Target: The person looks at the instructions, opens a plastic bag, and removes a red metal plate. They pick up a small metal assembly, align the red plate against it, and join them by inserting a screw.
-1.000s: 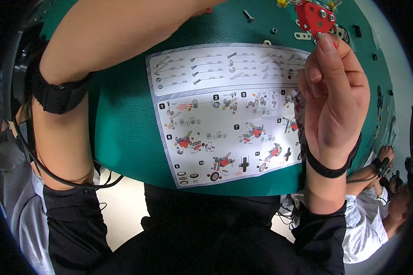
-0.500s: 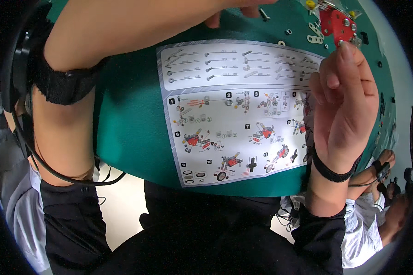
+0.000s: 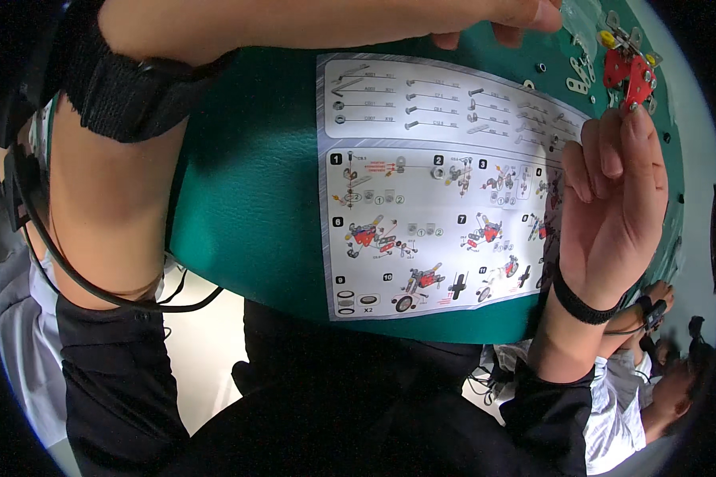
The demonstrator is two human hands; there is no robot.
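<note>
My right hand pinches the lower end of a small assembly of red perforated metal plates between thumb and fingertips. The assembly carries silvery screws, yellow pieces and bare metal brackets at its top. My left hand reaches across the far side of the table, partly cut off by the upper edge. Its visible fingers are apart, and nothing shows in them. Just right of and below those fingers, a small nut and several perforated metal strips lie on the table.
A printed instruction sheet with step drawings lies on the green tabletop. Clear plastic bags rest at the far right. A black cable hangs beside my left arm. Another person's hand shows at the right.
My left hand has moved right, closer to the red assembly, and now covers the place where a loose screw lay. The whole view has shifted slightly. My right hand keeps its pinch.
</note>
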